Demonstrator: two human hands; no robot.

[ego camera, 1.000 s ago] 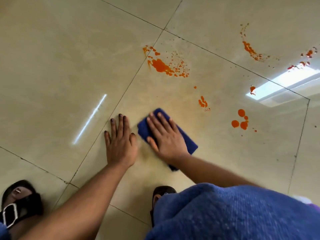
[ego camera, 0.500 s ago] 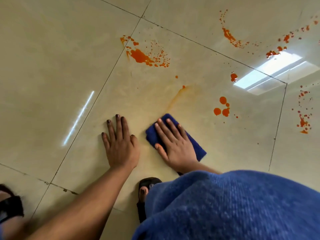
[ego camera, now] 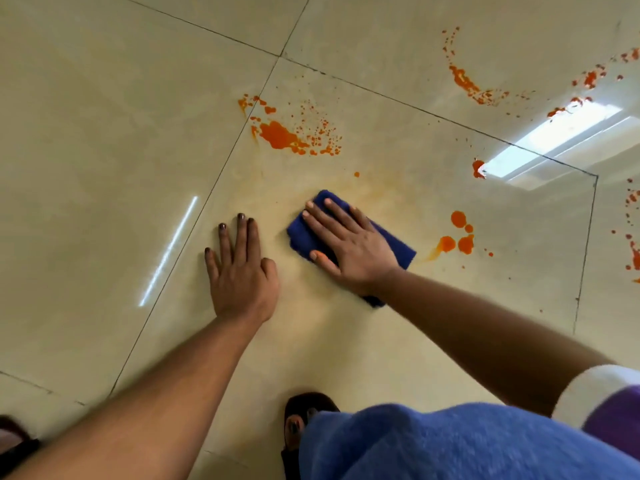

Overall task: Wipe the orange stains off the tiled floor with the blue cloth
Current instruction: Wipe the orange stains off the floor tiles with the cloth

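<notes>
- The right hand (ego camera: 349, 245) lay flat, fingers straight and spread, pressing the folded dark-blue cloth (ego camera: 394, 242) against the glossy cream tiled floor (ego camera: 104, 133).
- The left hand (ego camera: 240, 271) rested palm-down on the same tile just beside the cloth, fingers extended, holding nothing.
- A large orange splatter (ego camera: 282, 135) remained beyond the cloth; three round orange drops (ego camera: 459, 233) sat near its right edge (one smeared).
- A faint orange film (ego camera: 374, 192) surrounded the cloth.
</notes>
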